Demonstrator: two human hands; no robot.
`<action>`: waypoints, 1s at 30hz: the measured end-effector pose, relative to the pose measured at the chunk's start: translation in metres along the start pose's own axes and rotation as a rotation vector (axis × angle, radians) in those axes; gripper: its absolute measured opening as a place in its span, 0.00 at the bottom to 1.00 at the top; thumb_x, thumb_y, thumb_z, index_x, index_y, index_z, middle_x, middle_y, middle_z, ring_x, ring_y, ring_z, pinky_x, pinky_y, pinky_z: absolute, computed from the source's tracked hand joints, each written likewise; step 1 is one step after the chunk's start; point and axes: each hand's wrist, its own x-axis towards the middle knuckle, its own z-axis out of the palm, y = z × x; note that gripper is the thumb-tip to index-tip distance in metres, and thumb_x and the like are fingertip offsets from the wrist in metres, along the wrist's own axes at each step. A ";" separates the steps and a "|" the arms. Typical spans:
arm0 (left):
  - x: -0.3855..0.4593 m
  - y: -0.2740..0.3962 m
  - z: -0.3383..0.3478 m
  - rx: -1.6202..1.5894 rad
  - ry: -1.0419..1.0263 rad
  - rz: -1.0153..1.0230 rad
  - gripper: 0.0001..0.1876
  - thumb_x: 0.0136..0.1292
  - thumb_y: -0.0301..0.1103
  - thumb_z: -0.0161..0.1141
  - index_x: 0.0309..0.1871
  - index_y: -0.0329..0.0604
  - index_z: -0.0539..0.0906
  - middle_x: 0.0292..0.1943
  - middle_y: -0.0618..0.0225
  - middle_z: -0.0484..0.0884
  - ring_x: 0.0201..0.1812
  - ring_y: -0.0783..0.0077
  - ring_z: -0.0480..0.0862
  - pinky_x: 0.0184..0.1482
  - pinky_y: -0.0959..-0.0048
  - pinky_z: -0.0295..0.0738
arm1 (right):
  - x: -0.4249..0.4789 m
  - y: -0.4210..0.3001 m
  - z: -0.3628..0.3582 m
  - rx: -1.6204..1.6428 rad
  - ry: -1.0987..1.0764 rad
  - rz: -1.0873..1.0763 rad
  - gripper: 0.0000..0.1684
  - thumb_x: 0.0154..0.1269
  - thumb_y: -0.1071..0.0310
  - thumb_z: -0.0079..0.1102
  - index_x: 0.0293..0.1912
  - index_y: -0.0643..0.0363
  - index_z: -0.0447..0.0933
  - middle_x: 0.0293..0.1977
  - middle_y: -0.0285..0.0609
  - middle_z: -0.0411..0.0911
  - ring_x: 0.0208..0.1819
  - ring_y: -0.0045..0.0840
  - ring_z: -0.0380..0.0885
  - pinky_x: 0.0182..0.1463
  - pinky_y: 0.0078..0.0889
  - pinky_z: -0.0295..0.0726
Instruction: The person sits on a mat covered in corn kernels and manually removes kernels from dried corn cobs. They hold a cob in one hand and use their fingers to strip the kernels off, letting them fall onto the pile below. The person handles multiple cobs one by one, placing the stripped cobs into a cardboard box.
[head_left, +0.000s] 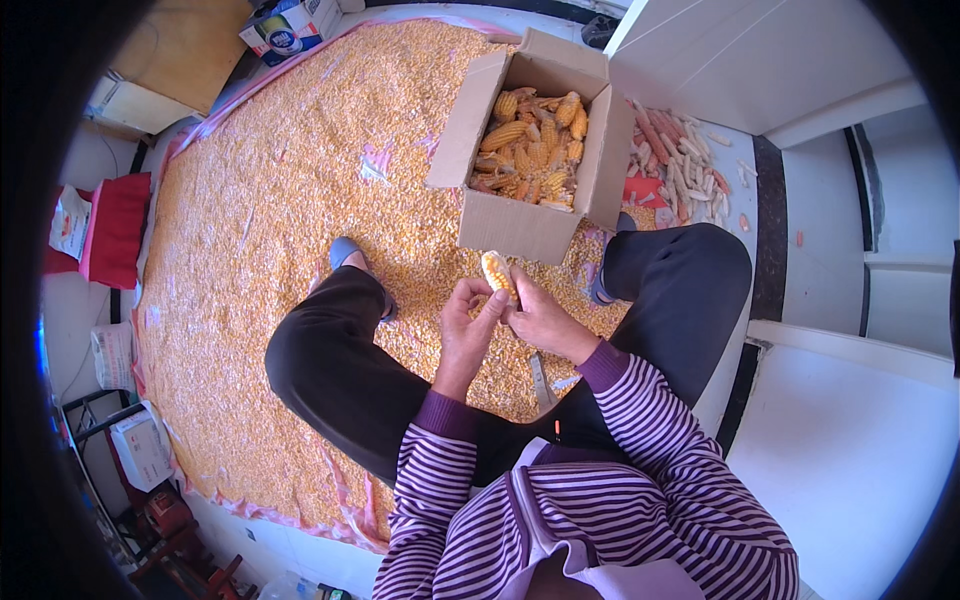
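Note:
Between my knees, both hands hold a partly shelled corn cob (497, 274), with yellow kernels on one side and a pale bare strip along the other. My left hand (470, 319) has its thumb against the lower end of the cob. Around the cob's right side, my right hand (541, 315) curls its fingers, some of which are hidden. Just beyond the cob stands an open cardboard box (519, 226) filled with unshelled corn ears (536, 150). Below my hands, a metal strip-like tool (541, 382) rests near my lap.
Loose corn kernels (300, 172) cover a pink sheet (214, 124) on the floor. Bare cobs (686, 169) lie in a pile right of the box, near a white door (765, 60). A red bag (120, 229) and a white carton (142, 450) stand along the left.

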 end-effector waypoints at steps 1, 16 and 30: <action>0.001 0.000 0.002 0.085 0.025 0.050 0.11 0.63 0.35 0.64 0.37 0.39 0.75 0.32 0.69 0.78 0.34 0.77 0.75 0.39 0.75 0.69 | 0.000 0.002 0.000 -0.044 -0.008 -0.013 0.29 0.63 0.69 0.56 0.60 0.65 0.60 0.47 0.60 0.74 0.49 0.42 0.78 0.51 0.39 0.76; -0.005 0.009 0.007 0.661 0.000 0.248 0.16 0.69 0.41 0.53 0.35 0.35 0.69 0.24 0.46 0.74 0.26 0.43 0.76 0.28 0.55 0.68 | 0.002 0.014 0.000 -0.296 -0.139 0.212 0.14 0.54 0.65 0.58 0.38 0.65 0.78 0.37 0.61 0.79 0.40 0.48 0.81 0.41 0.43 0.77; -0.005 0.011 0.002 0.677 -0.127 0.160 0.15 0.69 0.39 0.55 0.41 0.33 0.71 0.25 0.46 0.78 0.29 0.46 0.81 0.30 0.59 0.72 | -0.004 0.016 0.003 -0.305 -0.080 0.041 0.15 0.52 0.62 0.61 0.36 0.64 0.77 0.28 0.59 0.78 0.34 0.49 0.81 0.38 0.44 0.78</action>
